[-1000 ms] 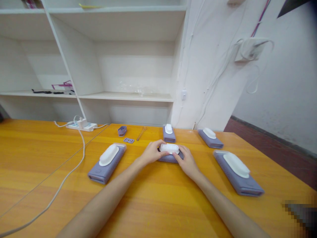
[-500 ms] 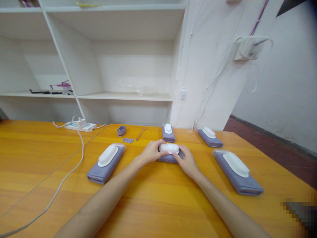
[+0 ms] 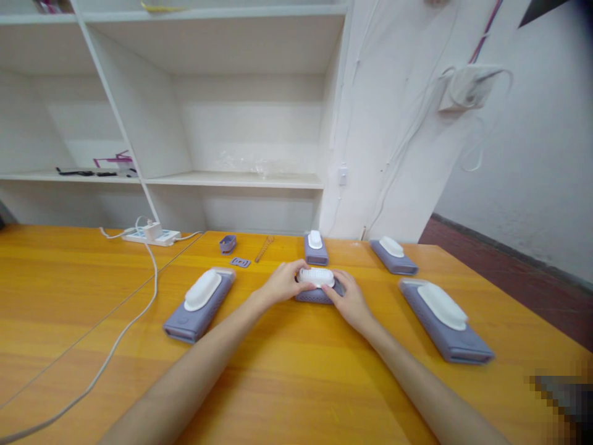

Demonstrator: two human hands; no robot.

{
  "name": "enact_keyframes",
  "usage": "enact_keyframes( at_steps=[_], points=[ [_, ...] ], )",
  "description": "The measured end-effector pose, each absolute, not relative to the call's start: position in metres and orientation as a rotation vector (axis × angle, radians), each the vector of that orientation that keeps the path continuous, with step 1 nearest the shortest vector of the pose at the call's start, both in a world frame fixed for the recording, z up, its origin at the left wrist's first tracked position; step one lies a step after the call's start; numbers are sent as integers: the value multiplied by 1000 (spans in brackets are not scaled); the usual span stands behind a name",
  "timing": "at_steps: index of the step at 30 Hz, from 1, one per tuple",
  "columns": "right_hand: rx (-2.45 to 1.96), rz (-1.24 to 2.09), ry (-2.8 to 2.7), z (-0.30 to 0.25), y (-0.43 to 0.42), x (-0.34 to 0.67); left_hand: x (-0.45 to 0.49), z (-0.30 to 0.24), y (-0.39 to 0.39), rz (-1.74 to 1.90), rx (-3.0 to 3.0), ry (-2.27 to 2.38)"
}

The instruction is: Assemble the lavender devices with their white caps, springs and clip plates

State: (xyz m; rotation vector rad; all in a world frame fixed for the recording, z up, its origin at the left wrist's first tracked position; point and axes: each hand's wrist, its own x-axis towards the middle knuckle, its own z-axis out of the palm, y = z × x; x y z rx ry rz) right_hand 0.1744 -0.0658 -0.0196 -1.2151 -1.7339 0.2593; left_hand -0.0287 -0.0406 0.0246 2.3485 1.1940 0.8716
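At the middle of the table, a white oval piece [image 3: 316,277] with small ridges on its upper side is at a purple-grey textured box [image 3: 315,296]. My left hand [image 3: 288,282] grips the white piece's left end, fingers behind and thumb in front. On the right end, the fingers of my right hand [image 3: 348,299] close the same way, its thumb at the front edge near the box. Whether the white piece rests on the box or is held just above it, I cannot tell. Directly behind stands a similar box [image 3: 315,255] with a white oval piece [image 3: 315,240] on top.
More purple-grey boxes with white ovals lie at the left [image 3: 192,323], right [image 3: 463,346] and back right [image 3: 401,264]. Near the back are a purple ring-shaped part [image 3: 227,244], a flat purple plate [image 3: 240,262] and a coil spring [image 3: 264,249]. A power strip [image 3: 162,237] trails a white cable [image 3: 121,339].
Both hands keep the same grip on the white oval piece. The whole view has shifted very slightly; nothing on the table has visibly moved.
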Motion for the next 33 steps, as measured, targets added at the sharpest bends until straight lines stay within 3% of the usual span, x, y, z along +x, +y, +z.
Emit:
enact_keyframes(
  at_steps=[23,33],
  points=[
    [-1159,374,-1712,-21,-66,181,-18,24,-48,864,2488,1234],
    [-1192,280,-1737,-20,-64,177,-26,30,-45,839,2411,1260]
  ],
)
